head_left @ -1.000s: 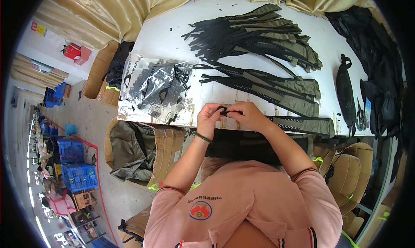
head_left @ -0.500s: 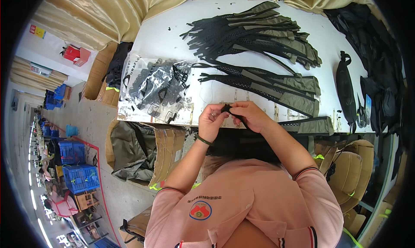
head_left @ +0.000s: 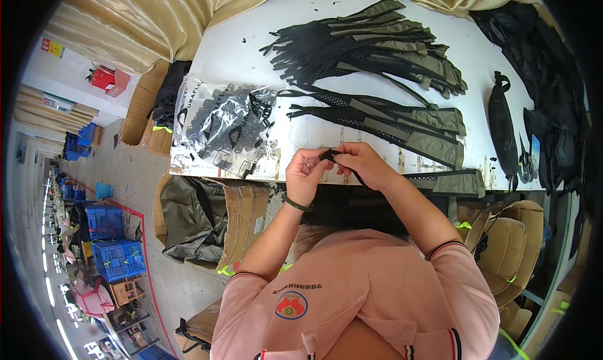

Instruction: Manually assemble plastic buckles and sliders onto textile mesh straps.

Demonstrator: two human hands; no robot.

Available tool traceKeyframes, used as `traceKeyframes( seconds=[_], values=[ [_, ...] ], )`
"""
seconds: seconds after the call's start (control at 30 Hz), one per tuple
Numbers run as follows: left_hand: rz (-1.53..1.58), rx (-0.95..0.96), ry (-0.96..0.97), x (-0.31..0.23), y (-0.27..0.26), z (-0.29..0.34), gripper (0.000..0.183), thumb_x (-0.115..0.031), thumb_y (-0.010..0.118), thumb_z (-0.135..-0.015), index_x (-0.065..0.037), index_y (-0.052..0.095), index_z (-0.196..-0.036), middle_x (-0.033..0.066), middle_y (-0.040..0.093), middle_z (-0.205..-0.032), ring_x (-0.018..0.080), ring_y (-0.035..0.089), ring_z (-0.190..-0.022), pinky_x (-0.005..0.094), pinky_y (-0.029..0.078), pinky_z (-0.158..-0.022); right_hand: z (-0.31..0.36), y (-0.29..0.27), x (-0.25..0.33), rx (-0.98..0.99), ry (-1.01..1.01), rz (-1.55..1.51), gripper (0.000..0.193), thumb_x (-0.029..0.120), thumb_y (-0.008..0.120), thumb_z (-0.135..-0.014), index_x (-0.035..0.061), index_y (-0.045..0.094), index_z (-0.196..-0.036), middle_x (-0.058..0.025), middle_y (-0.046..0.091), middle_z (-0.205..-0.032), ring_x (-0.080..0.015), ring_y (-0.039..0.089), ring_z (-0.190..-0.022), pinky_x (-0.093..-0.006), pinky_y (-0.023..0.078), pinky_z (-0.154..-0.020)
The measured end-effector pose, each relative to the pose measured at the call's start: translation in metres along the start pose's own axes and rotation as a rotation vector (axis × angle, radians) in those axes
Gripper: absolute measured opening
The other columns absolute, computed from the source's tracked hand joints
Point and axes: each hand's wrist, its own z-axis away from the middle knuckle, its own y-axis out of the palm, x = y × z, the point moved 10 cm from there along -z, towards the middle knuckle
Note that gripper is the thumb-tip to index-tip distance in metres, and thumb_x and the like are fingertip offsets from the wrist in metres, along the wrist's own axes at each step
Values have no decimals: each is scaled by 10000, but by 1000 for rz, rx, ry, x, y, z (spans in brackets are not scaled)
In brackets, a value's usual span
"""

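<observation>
In front of the table's near edge, both my hands are closed around a small black piece (head_left: 327, 154), too small to make out clearly. My left hand (head_left: 306, 173) pinches it between thumb and fingers. My right hand (head_left: 364, 165) grips a black strap (head_left: 358, 178) at the same spot. This strap trails under the right hand toward an olive-and-black panel (head_left: 451, 183) on the table edge. Left of my hands lies a clear plastic bag (head_left: 221, 124) with many small black plastic buckles. Beyond them are a few strapped mesh panels (head_left: 383, 122).
A large pile of similar panels (head_left: 370, 46) spreads across the white table (head_left: 286, 162). To the right lie a long black pouch (head_left: 500, 130), scissors (head_left: 525, 162) and heaped black fabric (head_left: 534, 77). Cardboard boxes (head_left: 245, 218) stand below the table, and blue crates (head_left: 118, 259) farther left.
Both hands have shifted very slightly to the left, and the small black piece sits at a different angle between the fingers. The things on the table look the same.
</observation>
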Motion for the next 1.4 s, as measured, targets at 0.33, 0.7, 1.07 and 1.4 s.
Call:
traceKeyframes(
  seconds=[0.33,0.7,1.07,1.4],
  values=[
    [-127,-125,115,-11,-13,1,208,134,559,-818,28,537,-995,122,622,-1014,152,618,-892,246,502,-805,11,4,13,-30,-41,6,185,161,591,-877,-13,650,-896,-3,564,-729,-71,490,-625,-215,419,-594],
    [-284,-107,323,-28,-8,8,225,159,579,-776,34,574,-963,141,582,-1058,169,602,-940,252,502,-816,14,13,-5,-44,67,-306,122,161,617,-858,46,650,-881,-1,578,-711,-74,509,-608,-216,402,-594],
    [-641,-124,469,-43,4,13,236,110,667,-701,-16,602,-889,141,649,-923,259,631,-852,300,503,-732,14,9,2,-94,-66,-190,122,151,603,-865,35,633,-885,3,569,-719,-69,487,-623,-207,389,-585],
    [-400,-94,328,-27,-1,12,205,151,613,-727,12,578,-874,144,622,-972,208,616,-899,263,496,-759,28,12,43,-137,-314,342,75,53,602,-836,2,617,-888,-4,546,-761,-85,508,-613,-219,425,-567]
  ],
)
